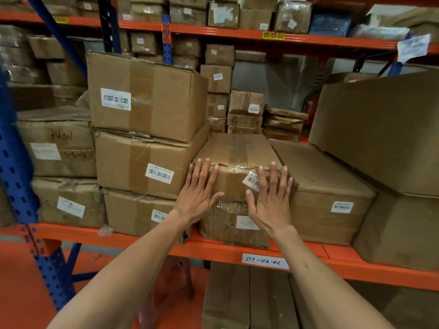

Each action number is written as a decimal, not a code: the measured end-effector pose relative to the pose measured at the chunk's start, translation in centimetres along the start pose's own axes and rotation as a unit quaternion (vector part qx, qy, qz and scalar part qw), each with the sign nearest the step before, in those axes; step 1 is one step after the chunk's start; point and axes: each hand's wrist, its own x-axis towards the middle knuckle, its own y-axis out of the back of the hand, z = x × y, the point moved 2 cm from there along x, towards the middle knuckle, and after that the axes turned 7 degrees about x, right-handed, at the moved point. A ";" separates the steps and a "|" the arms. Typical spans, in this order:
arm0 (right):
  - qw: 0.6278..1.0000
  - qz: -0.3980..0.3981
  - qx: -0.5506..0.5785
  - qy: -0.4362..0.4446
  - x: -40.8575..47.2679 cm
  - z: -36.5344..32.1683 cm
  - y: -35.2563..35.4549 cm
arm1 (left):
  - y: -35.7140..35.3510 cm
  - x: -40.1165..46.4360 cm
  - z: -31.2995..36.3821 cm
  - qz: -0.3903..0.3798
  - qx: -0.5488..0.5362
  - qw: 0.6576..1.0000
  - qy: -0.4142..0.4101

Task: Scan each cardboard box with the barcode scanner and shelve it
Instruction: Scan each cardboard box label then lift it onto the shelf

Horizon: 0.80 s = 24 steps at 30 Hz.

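Two bare hands press flat on the front of a cardboard box (235,160) that sits on the orange metal shelf (147,243). The left hand (198,193) lies on the box's left front corner with its fingers (202,172) straight and a little spread. The right hand (269,200) lies on the right side of the front, fingers straight and spread too, and it partly covers a white barcode sticker (251,180). Neither hand curls round anything. The box is brown, long and low, with shiny clear tape down the middle of its top and crinkled edges. It rests on top of a second box (234,224) that is wrapped in wrinkly plastic and has a plain white sticker. Touching it on the left is a stack of bigger boxes (147,129) with wide tape strips and barcode stickers. Just beside it on the right is a flat smooth box (327,186) with a small sticker. A white tag (264,261) on the shelf's front beam reads 01-02-02. A blue post (21,186) with holes holds the shelf up on the left.
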 end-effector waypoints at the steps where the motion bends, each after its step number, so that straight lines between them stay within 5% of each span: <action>1: 1.000 -0.005 -0.002 -0.002 0.1 0.1 0.0 | -0.2 0.0 0.0 -0.002 -0.003 1.000 -0.001; 10: 0.999 -0.029 -0.023 -0.031 -0.1 -0.6 0.4 | -0.1 0.0 0.0 -0.020 -0.001 1.000 -0.014; 17: 0.989 -0.128 -0.022 -0.073 -1.0 -1.5 2.6 | 1.6 -1.1 0.8 -0.062 -0.022 0.998 -0.002; 24: 0.976 -0.145 0.088 -0.139 -10.4 -2.1 3.6 | 0.3 -10.3 5.1 -0.146 -0.144 0.978 0.040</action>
